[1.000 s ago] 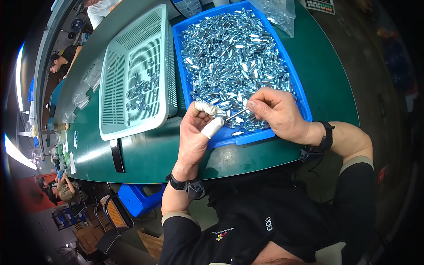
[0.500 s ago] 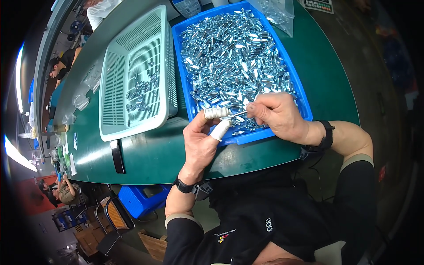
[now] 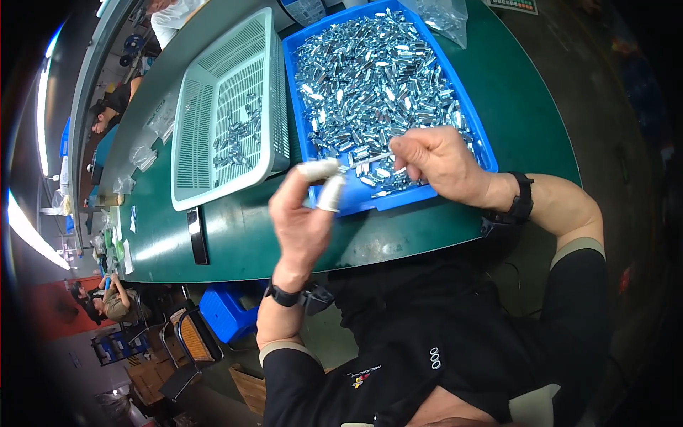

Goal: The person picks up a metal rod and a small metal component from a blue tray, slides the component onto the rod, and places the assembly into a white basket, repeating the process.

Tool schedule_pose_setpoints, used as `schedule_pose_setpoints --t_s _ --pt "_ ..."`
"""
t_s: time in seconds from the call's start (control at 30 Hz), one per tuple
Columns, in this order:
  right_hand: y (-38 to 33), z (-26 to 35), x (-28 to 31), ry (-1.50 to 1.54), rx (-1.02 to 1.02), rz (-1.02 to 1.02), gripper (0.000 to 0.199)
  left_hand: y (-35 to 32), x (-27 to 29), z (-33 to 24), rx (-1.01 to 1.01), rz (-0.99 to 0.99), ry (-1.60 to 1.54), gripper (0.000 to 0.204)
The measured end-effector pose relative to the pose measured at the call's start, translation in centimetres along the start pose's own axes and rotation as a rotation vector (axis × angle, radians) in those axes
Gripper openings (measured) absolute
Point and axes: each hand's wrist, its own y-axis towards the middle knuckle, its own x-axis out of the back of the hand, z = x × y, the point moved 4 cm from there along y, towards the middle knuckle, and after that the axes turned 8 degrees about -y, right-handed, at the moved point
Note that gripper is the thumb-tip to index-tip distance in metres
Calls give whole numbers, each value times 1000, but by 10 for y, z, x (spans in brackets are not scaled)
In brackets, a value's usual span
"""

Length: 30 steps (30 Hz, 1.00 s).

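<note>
My right hand (image 3: 445, 167) is closed in a pinch on a thin metal rod (image 3: 370, 160), which points left over the near part of the blue tray (image 3: 388, 204). Just past the rod's left end, my left hand (image 3: 302, 224) has its thumb and forefinger curled toward each other. Both those fingers wear white wraps and are smeared by motion. Something small and metallic seems to be at their tips, but I cannot make it out. Shiny hexagonal metal parts (image 3: 377, 78) fill most of the tray.
Left of the tray, a pale green slotted basket (image 3: 183, 142) holds several similar metal parts (image 3: 238, 139). A black phone-like slab (image 3: 198, 235) lies near the green table's (image 3: 370, 245) front edge. Clear plastic bags (image 3: 445, 21) lie behind the tray. A blue stool (image 3: 226, 313) stands below.
My left hand has moved left, away from my right hand. The right hand has shifted slightly, still pinching the rod, and more of the rod shows. The whole view has shifted a little.
</note>
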Motion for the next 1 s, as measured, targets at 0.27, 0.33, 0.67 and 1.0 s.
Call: schedule_pose_setpoints --t_s 0.27,0.33,0.67,1.0 --pt "1 -4 3 1 23 -46 49 38 50 -30 -284 -29 799 32" --pt "3 -6 1 14 35 -34 49 32 24 -23 -317 266 933 38" --pt "3 -3 2 56 2 -20 45 40 -13 28 -333 592 996 26" --pt "5 -17 -2 50 -48 7 25 27 -2 25 -87 295 559 19"
